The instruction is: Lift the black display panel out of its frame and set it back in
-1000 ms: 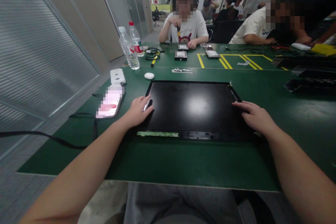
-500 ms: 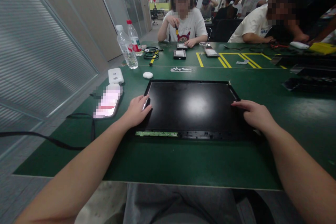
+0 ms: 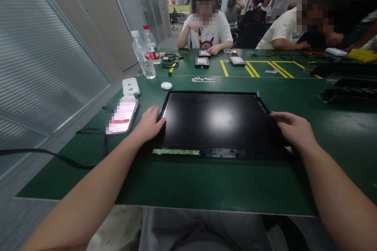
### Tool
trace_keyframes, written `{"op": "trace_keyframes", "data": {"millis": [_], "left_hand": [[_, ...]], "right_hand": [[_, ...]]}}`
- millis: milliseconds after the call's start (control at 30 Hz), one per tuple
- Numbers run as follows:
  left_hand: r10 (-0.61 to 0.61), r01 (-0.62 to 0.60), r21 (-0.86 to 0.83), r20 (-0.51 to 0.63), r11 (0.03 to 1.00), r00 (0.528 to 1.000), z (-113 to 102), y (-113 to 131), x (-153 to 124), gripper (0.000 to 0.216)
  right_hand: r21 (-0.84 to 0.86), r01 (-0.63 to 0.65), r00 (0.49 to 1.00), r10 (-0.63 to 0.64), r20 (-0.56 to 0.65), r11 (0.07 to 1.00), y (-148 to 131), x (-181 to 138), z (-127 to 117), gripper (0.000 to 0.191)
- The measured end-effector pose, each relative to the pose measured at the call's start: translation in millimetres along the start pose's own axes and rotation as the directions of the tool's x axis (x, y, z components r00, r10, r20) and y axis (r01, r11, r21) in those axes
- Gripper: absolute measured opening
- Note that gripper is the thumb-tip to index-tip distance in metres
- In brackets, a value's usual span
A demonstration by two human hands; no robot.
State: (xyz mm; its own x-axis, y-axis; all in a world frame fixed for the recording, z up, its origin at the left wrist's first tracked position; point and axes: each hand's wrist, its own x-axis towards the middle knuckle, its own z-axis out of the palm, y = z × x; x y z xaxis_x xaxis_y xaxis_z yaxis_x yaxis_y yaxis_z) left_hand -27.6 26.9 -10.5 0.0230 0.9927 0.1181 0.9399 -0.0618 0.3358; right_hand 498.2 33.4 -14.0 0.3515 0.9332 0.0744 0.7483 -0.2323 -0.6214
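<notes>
A flat black screen panel [image 3: 216,123] lies face up on the green table [image 3: 206,180] in front of me, with a green circuit strip [image 3: 176,151] showing along its near edge. My left hand [image 3: 149,125] rests on the panel's left edge, fingers curled around it. At the right edge my right hand [image 3: 296,131] lies on the panel's border, fingers bent over it.
Left of the panel lie a phone [image 3: 121,117], a white box [image 3: 131,86], a small white puck [image 3: 166,85] and a black cable [image 3: 59,157]. Two water bottles [image 3: 143,55] stand at the back left. Across the table, people sit over small drives [image 3: 202,62]. Dark devices lie at right.
Both hands have slid outward from the panel's top face to its left and right edges. The panel has not moved.
</notes>
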Motion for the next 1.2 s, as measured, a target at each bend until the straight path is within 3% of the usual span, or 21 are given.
{"op": "trace_keyframes", "data": {"millis": [100,367,567,700,867,1033,1200], "left_hand": [[-0.032,0.032,0.028,0.002,0.999,0.999,1,-7,2,0.055],[0.016,-0.017,-0.063,-0.01,0.998,1.0,4,-13,5,0.052],[-0.02,0.014,-0.142,-0.037,0.99,0.999,4,-10,6,0.046],[-0.062,0.034,-0.291,-0.087,0.956,0.994,-3,1,1,0.047],[-0.199,0.14,-0.546,-0.05,0.826,0.979,-16,22,-8,0.042],[-0.372,0.265,-0.73,0.015,0.63,0.928,-20,37,-13,0.04],[-0.411,0.32,-0.823,0.117,0.469,0.904,-17,39,-15,0.047]], "right_hand": [[-0.038,0.073,0.996,-0.074,-0.051,0.997,-3,2,-3,0.038],[-0.153,0.2,0.977,-0.186,0.099,0.968,3,13,4,0.044],[-0.123,0.124,0.989,-0.112,0.099,0.985,-1,10,5,0.047],[-0.093,0.077,0.993,-0.068,0.098,0.993,-2,9,6,0.049],[-0.063,0.053,0.997,-0.049,0.062,0.997,-3,6,7,0.048],[-0.078,0.005,0.996,0.002,0.087,0.997,-9,3,4,0.053],[-0.1,-0.04,0.995,0.049,0.089,0.994,-20,-3,1,0.057]]}}
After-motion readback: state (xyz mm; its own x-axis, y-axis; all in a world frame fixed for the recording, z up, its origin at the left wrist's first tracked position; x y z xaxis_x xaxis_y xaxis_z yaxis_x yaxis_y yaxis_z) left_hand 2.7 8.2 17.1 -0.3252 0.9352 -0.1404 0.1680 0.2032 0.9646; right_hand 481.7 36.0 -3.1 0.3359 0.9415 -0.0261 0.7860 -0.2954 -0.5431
